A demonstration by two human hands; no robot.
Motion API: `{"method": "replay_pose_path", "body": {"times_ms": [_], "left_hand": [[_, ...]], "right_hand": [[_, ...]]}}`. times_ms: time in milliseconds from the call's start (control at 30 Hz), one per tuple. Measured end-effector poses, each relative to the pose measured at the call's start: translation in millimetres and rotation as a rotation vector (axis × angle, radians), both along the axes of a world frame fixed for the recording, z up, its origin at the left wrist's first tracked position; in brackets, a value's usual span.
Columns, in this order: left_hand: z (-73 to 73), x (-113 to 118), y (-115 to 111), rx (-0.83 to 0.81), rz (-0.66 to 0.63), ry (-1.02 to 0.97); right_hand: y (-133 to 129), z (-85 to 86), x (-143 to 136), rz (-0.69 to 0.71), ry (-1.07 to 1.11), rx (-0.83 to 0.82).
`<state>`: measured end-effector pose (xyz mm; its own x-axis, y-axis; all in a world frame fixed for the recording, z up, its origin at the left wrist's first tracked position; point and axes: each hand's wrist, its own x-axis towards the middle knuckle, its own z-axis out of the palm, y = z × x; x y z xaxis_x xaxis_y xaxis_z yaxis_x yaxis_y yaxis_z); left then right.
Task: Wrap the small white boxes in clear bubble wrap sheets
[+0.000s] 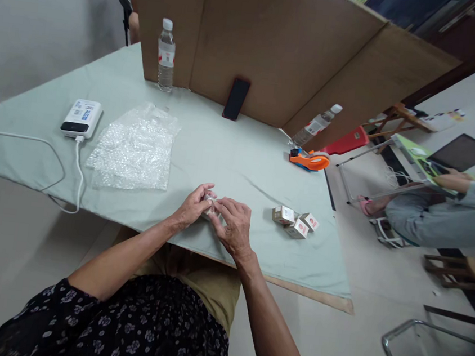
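Near the table's front edge, my left hand and my right hand meet around a small bubble-wrapped object. Fingers cover most of it, so what lies inside the wrap cannot be made out. My left fingers hold its left side, while my right thumb and fingers pinch it from the right. Three small boxes with red marks sit close together to the right of my right hand. A stack of bubble wrap lies flat to the left, apart from both hands.
A white power bank with a cable is on the left. Along the cardboard screen stand a water bottle, a phone and a second bottle. An orange tape dispenser lies at right. Another person sits beyond.
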<state>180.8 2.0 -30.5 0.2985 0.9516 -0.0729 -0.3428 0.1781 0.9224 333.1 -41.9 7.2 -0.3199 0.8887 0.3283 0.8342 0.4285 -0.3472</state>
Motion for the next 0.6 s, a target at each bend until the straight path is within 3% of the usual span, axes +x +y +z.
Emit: {"method": "replay_pose_path", "body": {"times_ms": [233, 400, 600], "left_hand": [[4.1, 0, -1, 0.007, 0.06, 0.071], [6.4, -6, 4, 0.144, 0.072, 0.225], [3.3, -8, 5, 0.189, 0.078, 0.297]], "right_hand": [[-2, -0.7, 0, 0.058, -0.224, 0.054], [4, -4.0, 2, 0.07, -0.223, 0.075], [10, -4.1, 3, 0.109, -0.181, 0.049]]}}
